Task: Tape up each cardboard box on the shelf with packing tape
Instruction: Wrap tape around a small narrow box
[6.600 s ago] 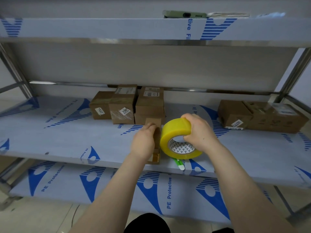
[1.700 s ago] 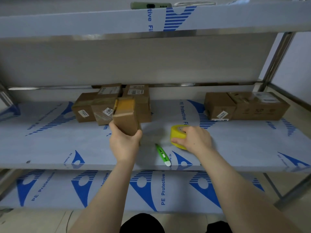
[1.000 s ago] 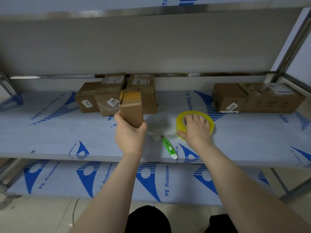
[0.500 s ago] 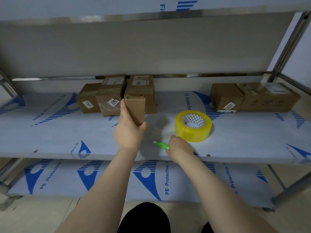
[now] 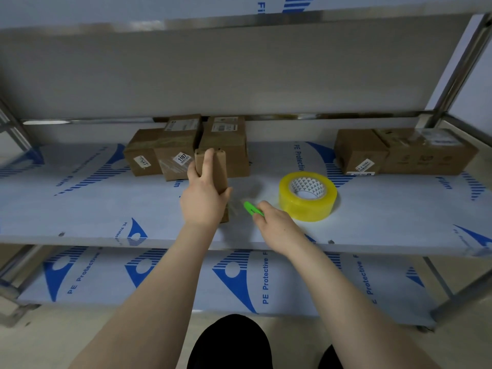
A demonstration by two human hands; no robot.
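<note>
My left hand (image 5: 203, 198) grips a small narrow cardboard box (image 5: 217, 169), standing on end on the middle shelf (image 5: 80, 209). To its right, my right hand (image 5: 274, 222) holds a green cutter (image 5: 251, 208) whose tip points toward the box. A thin strand of clear tape seems to run between box and cutter. The yellow roll of packing tape (image 5: 308, 195) lies flat on the shelf just right of my right hand, untouched.
Three cardboard boxes (image 5: 186, 147) stand grouped at the back behind the held box. Two more boxes (image 5: 399, 153) sit at the back right. A lower shelf (image 5: 159, 275) runs below, and an upper shelf overhangs. Metal posts frame the right side.
My right hand left the tape roll lying flat, took the green cutter off the shelf and lifted it toward the box. My left hand set the box upright on the shelf.
</note>
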